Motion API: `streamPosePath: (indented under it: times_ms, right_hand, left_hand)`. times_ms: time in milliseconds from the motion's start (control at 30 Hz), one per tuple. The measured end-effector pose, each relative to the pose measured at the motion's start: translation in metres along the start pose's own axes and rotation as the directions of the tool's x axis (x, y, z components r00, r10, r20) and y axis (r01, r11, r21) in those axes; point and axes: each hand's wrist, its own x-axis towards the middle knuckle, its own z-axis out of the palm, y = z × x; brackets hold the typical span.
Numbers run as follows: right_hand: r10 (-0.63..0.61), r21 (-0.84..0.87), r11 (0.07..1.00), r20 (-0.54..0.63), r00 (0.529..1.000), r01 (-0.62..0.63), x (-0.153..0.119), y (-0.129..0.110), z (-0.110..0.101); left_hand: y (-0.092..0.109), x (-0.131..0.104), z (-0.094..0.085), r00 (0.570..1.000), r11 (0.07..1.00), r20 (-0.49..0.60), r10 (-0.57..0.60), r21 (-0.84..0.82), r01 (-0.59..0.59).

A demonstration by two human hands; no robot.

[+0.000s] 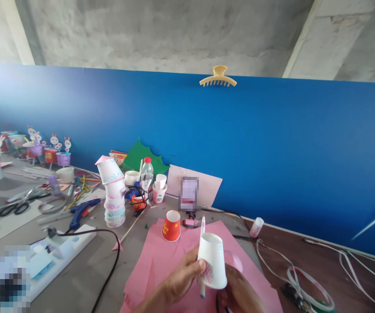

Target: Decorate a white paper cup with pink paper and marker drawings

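White paper cup (216, 264), inverted, is in my left hand's (185, 270) grip, beside an upright pen (203, 225), above pink paper (148, 271) toward the tabletop's (83, 278) near edge. My right hand's (241, 289) grip is hidden. Pink hatching (208, 273) marks one patch; other visible wall looks mostly plain, seemingly unfinished.

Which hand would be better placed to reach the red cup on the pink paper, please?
The left hand, I think: it is nearer the red cup, though it holds the white cup and would first need freeing. The right hand is farther away, beyond the white cup.
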Motion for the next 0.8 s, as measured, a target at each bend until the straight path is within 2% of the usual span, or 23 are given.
streamPosePath:
  times_ms: [133, 200, 367, 500, 667, 800]
  right_hand:
    - [-0.119, 0.132, 0.982, -0.104, 0.987, 0.132, 0.006, -0.002, -0.008]
    - [-0.126, 0.174, 0.974, -0.132, 0.983, 0.148, 0.008, -0.001, -0.012]
    - [0.012, 0.119, 0.993, -0.007, 1.000, -0.011, 0.005, 0.008, -0.005]
    - [0.024, 0.167, 0.986, 0.034, 0.999, -0.029, 0.002, 0.016, 0.000]
    - [0.122, 0.182, 0.971, 0.179, 0.976, -0.155, 0.003, 0.023, -0.004]
    - [0.129, 0.200, 0.967, 0.137, 0.982, -0.155, 0.001, 0.028, 0.002]
  left_hand:
    - [0.003, 0.001, 0.002, 1.000, 1.000, -0.020, 0.006, -0.013, -0.007]
    - [0.005, 0.001, 0.005, 0.999, 1.000, -0.038, 0.011, -0.014, -0.012]
    - [0.007, 0.000, 0.010, 0.998, 0.999, -0.060, 0.008, -0.047, -0.011]
    - [0.005, 0.001, 0.011, 0.999, 0.998, -0.038, 0.005, -0.061, -0.007]
    - [0.000, 0.002, 0.009, 0.998, 0.996, 0.044, -0.046, -0.072, 0.049]
    - [-0.004, 0.002, 0.006, 0.996, 0.992, 0.009, -0.087, -0.087, 0.088]
